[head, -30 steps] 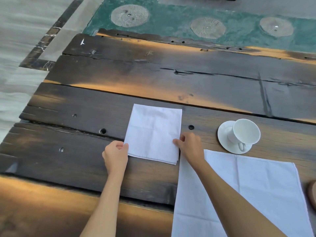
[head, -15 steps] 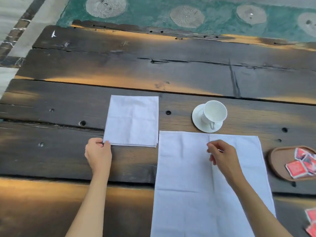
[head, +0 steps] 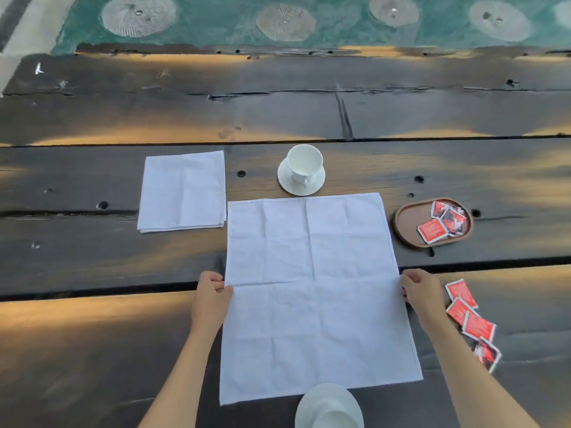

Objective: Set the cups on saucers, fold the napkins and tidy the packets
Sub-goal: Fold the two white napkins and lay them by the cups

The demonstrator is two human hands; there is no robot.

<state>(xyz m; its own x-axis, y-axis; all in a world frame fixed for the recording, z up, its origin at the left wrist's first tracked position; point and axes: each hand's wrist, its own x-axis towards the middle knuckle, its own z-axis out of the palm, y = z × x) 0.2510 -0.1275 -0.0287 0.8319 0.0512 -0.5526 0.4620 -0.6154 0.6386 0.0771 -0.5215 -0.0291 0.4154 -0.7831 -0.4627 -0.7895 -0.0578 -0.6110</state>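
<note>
A large white napkin (head: 312, 291) lies spread flat on the dark wooden table (head: 92, 267). My left hand (head: 211, 296) pinches its left edge and my right hand (head: 420, 290) pinches its right edge, both at mid-height. A folded white napkin (head: 183, 191) rests to the upper left. Behind the spread napkin a white cup (head: 304, 162) stands on a saucer (head: 315, 183). A second white cup and saucer (head: 329, 407) sits at the near edge, partly cut off. Red packets (head: 443, 222) lie in a brown oval tray (head: 404, 223); several more red packets (head: 469, 316) lie loose beside my right wrist.
The table is made of rough planks with gaps and bolt holes. Beyond its far edge is a green surface (head: 216, 23) with round grey discs. Pale floor shows at the far left.
My left hand left the folded napkin and my right hand left the napkin's middle; both now grip the spread napkin's side edges. The view shifted right and back, revealing the near cup.
</note>
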